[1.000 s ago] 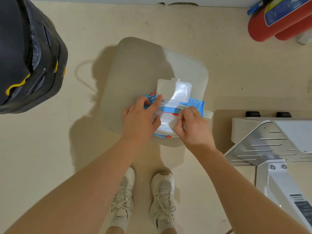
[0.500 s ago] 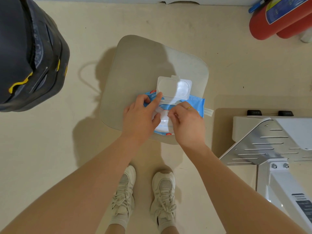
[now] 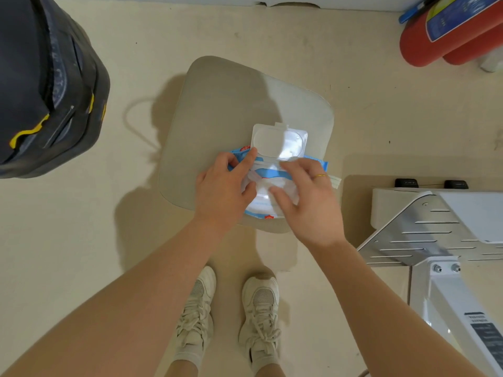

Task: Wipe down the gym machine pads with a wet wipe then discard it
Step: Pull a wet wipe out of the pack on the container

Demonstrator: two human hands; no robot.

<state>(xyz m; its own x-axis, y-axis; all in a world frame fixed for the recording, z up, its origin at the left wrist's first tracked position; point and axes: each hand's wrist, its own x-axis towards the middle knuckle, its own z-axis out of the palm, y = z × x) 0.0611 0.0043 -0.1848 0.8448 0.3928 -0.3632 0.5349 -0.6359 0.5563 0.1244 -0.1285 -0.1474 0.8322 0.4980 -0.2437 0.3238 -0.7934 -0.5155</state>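
A blue and white wet wipe pack (image 3: 317,164) lies on a grey pad (image 3: 226,104) below me, its clear flip lid (image 3: 272,140) standing open. My left hand (image 3: 223,186) grips the pack's left end, index finger stretched toward the lid hinge and thumb on top. Over the pack's white opening is my right hand (image 3: 310,197), which wears a ring. Its thumb and fingertips are spread apart and touch the pack. That hand is motion-blurred, and no wipe is clearly pulled out.
A black padded object with yellow trim (image 3: 40,77) fills the upper left. Two red fire extinguishers (image 3: 441,36) lie at the upper right. A white metal machine frame with a slotted plate (image 3: 435,229) stands at the right. My two shoes (image 3: 258,308) are on the beige floor.
My right hand moved from pinching at the pack's opening to lying over it with thumb and fingers spread. My left hand kept its hold on the pack.
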